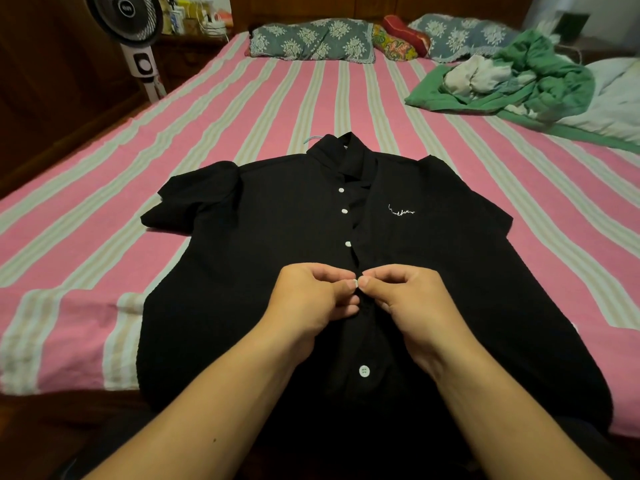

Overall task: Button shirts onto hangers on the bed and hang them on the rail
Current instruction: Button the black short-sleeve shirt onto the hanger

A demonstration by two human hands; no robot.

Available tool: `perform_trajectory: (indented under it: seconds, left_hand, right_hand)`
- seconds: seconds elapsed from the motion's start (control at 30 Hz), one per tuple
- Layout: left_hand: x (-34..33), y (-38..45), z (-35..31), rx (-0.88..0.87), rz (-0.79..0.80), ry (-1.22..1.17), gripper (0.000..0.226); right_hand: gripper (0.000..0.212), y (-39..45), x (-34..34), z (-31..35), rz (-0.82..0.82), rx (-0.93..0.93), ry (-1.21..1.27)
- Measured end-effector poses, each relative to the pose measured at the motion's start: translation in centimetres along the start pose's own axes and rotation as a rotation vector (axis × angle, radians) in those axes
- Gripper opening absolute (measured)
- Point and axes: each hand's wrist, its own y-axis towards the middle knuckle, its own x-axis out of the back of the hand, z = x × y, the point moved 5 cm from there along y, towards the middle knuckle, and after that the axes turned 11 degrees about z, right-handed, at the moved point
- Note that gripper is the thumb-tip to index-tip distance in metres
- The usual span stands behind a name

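- The black shirt (270,258) lies flat on the bed (86,237), front side up, with its long axis running from the near edge of the bed toward the pillows; the collar points away from the person and the hem hangs over the near edge.
- A small part of a light blue hanger hook (313,137) shows just beyond the collar, to its left.
- Three white buttons (344,211) above the hands sit on the left front edge and the placket there is slightly apart; one more white button (363,371) shows below the hands.
- The left hand (311,299) has its grip curled and pinches the left edge of the placket at mid-chest.
- The right hand (408,296) is also curled, pinching the right edge of the placket; the thumbs of both hands meet at the middle, almost touching.
- White embroidered writing (401,212) is on the chest, to the right of the buttons.
- Farther away, two patterned pillows (311,39) lie at the head of the bed, a heap of green cloth (540,81) lies at the right, and a standing fan (128,26) is beside the bed at the left.
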Motion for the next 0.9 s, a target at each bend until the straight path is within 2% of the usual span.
perform_trajectory:
  seconds: [0.2, 0.47, 0.6, 0.77, 0.9]
  left_hand:
    - [0.0, 0.1, -0.3, 0.017, 0.038, 0.028, 0.008]
    - [-0.2, 0.3, -0.9, 0.029, 0.131, 0.113, 0.021]
    - [-0.1, 0.4, -0.8, 0.014, 0.152, 0.129, 0.006]
    - [0.3, 0.8, -0.7, 0.024, 0.045, 0.091, 0.006]
    - [0.0, 0.5, -0.9, 0.006, 0.077, 0.039, 0.009]
  right_hand:
    - [0.021, -0.1, 0.4, 0.9, 0.168, -0.017, -0.085]
    - [0.033, 0.3, -0.3, 0.7, 0.165, 0.011, -0.224]
    - [0.031, 0.3, -0.3, 0.9, 0.186, 0.064, -0.324]
    - [0.023, 0.7, 0.2, 1.2, 0.189, 0.095, -0.261]
    - [0.018, 0.7, 0.7, 1.6, 0.162, 0.143, -0.426]
